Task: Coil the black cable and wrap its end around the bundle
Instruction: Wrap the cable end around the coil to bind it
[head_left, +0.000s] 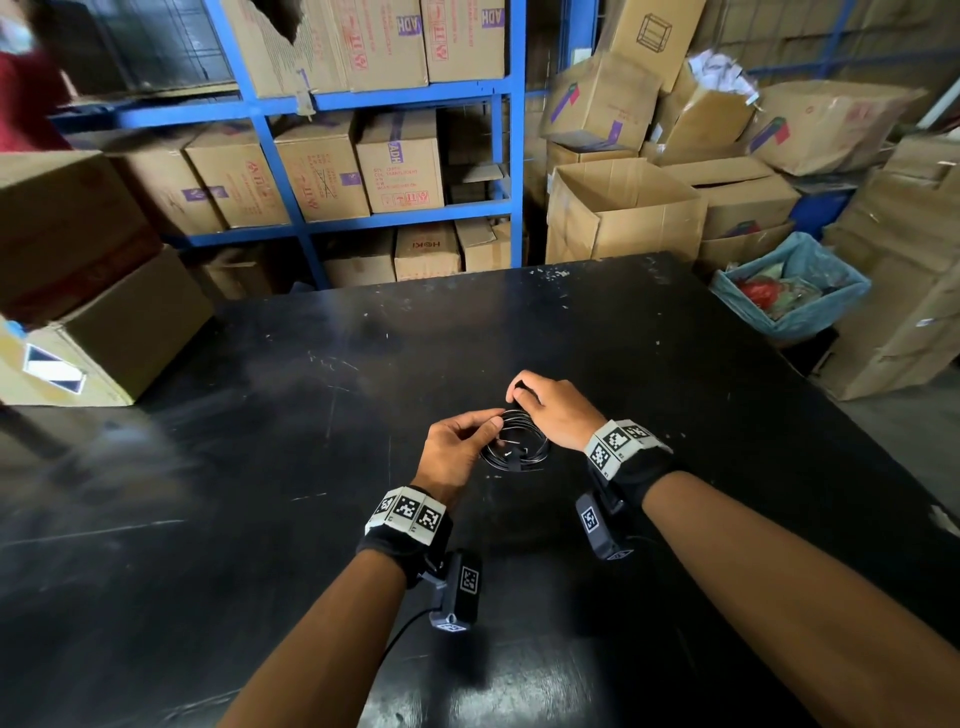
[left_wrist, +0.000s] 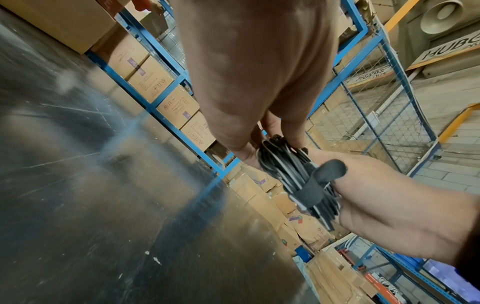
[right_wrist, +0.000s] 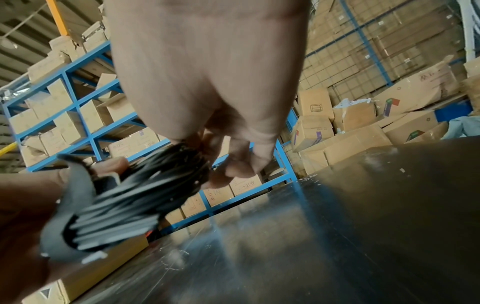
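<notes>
Both hands are up over the black table (head_left: 649, 364) here, and between them sits the black cable (head_left: 514, 441), gathered into a round coil of several loops held just above the tabletop. The left hand (head_left: 457, 449) has its thumb and fingertips pressed together on the near-left side of the coil, pinching the strands; the left wrist view confirms it, fingers (left_wrist: 293, 131) closing on the top of the bundle (left_wrist: 293, 176). The right hand (head_left: 553, 410) comes in from the other side, fingers curled down, and something small and dark is nipped between thumb and forefinger at the far edge of the coil. From the left wrist camera a flat black strap (left_wrist: 315, 185) runs across the loops, its free end standing up off the bundle (it looks like a fabric tie, though the material is hard to call). The right wrist view is blurred, but it shows the loops (right_wrist: 145, 195) fanning out below the right hand's curled fingers (right_wrist: 239, 162), with that same strap (right_wrist: 75, 207) near the camera, looking grey there. Behind the table, blue shelving (head_left: 511, 156) is stacked with cardboard boxes (head_left: 618, 208), and a blue-lined bin (head_left: 789, 291) sits off to the right
</notes>
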